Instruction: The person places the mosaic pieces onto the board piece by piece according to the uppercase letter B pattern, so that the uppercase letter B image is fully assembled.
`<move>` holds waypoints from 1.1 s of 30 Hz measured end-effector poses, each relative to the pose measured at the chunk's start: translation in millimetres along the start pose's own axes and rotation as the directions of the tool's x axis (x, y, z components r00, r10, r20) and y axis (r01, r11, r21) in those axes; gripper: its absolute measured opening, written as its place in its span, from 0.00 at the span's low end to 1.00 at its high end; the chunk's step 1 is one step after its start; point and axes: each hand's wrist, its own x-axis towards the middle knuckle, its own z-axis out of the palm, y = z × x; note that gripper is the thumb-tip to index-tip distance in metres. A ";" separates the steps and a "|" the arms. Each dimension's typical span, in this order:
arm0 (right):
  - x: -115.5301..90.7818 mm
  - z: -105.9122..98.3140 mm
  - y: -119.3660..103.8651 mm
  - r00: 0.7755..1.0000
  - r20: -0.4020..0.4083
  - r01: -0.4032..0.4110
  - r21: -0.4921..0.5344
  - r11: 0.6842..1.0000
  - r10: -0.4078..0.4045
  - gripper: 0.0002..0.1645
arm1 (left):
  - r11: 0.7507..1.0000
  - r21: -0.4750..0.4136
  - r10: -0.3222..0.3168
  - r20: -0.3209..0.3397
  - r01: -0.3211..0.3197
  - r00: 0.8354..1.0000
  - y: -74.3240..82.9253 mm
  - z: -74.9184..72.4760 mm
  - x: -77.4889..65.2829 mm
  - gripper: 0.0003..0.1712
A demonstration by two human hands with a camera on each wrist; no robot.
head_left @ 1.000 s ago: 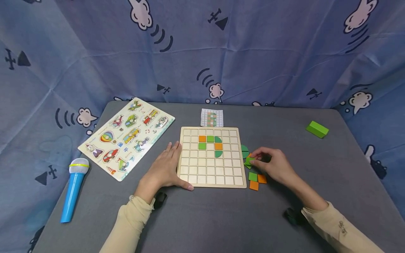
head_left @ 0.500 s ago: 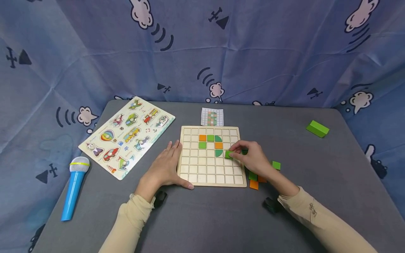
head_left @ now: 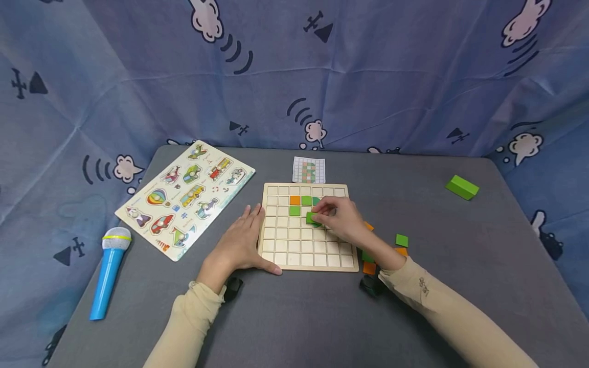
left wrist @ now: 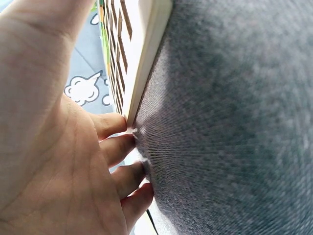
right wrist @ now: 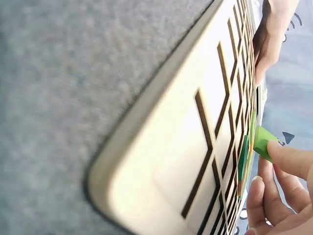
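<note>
A wooden grid board lies on the grey table. Along its left edge rests my left hand, fingers extended and thumb at the front corner. Over the board, my right hand pinches a green square tile between thumb and fingers; the right wrist view shows this green tile tilted. Set in the grid are an orange tile, a green tile beside it and another green tile below. A dark green rounded piece is partly covered by my right hand.
Loose tiles, including a green one and an orange one, lie right of the board, partly under my forearm. Behind it is a pattern card. A picture puzzle and blue toy microphone lie left; a green block far right.
My right hand has picked up a green tile from the loose pieces and carried it left over the board. A loose green tile now lies farther right. My left hand stays put.
</note>
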 end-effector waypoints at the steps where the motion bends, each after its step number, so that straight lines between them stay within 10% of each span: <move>1: 0.7 0.6 -0.8 1.000 0.004 -0.011 0.002 1.000 0.011 0.05 | 1.000 -0.002 0.000 0.001 0.000 1.000 0.4 -0.1 0.0 0.93; 33: 6.2 9.2 2.5 0.998 0.059 0.005 -0.095 0.995 0.001 0.06 | 1.000 -0.001 -0.005 0.011 0.005 1.000 1.7 -0.9 0.4 0.92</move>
